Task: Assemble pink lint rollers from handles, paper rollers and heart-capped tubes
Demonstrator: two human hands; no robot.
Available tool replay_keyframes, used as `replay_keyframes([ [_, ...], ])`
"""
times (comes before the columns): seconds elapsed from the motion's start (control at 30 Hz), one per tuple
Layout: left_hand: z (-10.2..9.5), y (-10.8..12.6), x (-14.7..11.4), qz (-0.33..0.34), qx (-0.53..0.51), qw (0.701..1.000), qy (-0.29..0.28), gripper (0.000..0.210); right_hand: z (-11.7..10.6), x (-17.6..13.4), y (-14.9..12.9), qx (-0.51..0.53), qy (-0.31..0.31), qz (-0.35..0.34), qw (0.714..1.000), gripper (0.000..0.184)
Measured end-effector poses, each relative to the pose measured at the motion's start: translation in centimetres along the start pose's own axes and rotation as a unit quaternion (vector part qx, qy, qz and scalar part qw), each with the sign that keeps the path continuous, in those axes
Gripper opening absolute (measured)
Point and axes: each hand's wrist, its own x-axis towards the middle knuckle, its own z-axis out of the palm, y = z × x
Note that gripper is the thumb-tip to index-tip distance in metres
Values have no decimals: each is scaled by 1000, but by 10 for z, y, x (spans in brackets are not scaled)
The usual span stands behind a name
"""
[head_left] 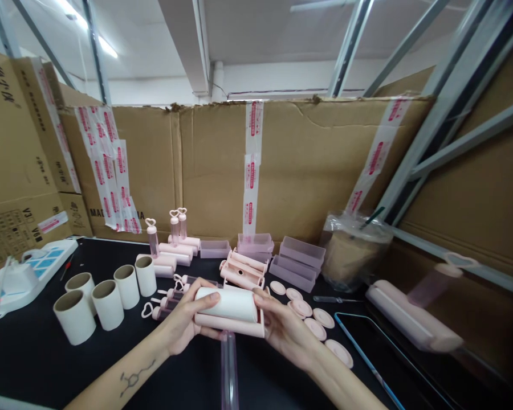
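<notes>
At nine o'clock from the white roll [227, 304], a power strip [53, 262] is cropped. The left hand [190, 315] is closed around the roll and pink casing [233, 326], fingers partly hidden. The roll lies in the casing, its seating unclear. At six, a clear tube [229, 370] runs off-frame. The right hand [284, 324] clasps the casing's right end. At four, a blue-edged tablet [387, 353] is cut off.

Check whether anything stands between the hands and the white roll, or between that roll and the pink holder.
Nothing visible does. The left hand has its thumb on the white roll, the right hand is at the other end, and the roll lies at the pink holder. Its underside is hidden.
</notes>
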Motion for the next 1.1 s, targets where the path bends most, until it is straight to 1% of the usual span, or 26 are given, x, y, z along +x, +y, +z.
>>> replay_keyframes([
  [0.1,0,1,-1,9,15,1000,16,23,-1,-3,-4,-5,-22,33,999,24],
  [0.13,0,2,-1,13,22,999,23,23,-1,-3,-5,-17,-24,28,999,25],
  [0.23,1,5,-1,25,37,998,40,26,-1,-4,-8,-97,-16,-26,995,28],
  [0.33,1,7,-1,31,40,997,53,28,-1,-2,-6,-175,-11,-77,982,32],
  [0.47,-1,4,1,29,60,996,63,32,0,0,2,-254,-1,-97,962,39],
  [0.57,-2,3,2,24,57,996,61,36,0,0,3,-279,-3,-106,954,34],
  [0.63,-2,2,3,38,22,998,52,43,-1,-1,0,-273,5,-114,955,33],
  [0.7,-1,0,3,72,-30,996,33,50,-3,-2,-4,-255,27,-120,959,34],
  [0.77,1,-3,3,91,-55,994,3,50,-5,-2,-6,-236,58,-139,960,35],
  [0.8,1,-5,3,80,-45,996,-16,48,-6,-1,-7,-231,73,-152,958,34],
  [0.87,3,-10,2,23,6,998,-55,45,-7,0,-6,-226,101,-176,953,34],
  [0.93,3,-13,2,-27,67,995,-69,40,-7,2,-5,-222,120,-184,950,36],
  [1.0,2,-15,4,-26,124,991,-51,39,-7,3,-5,-222,124,-172,952,38],
  [1.1,-4,-14,8,27,213,977,5,42,-6,3,-4,-225,95,-135,960,35],
])
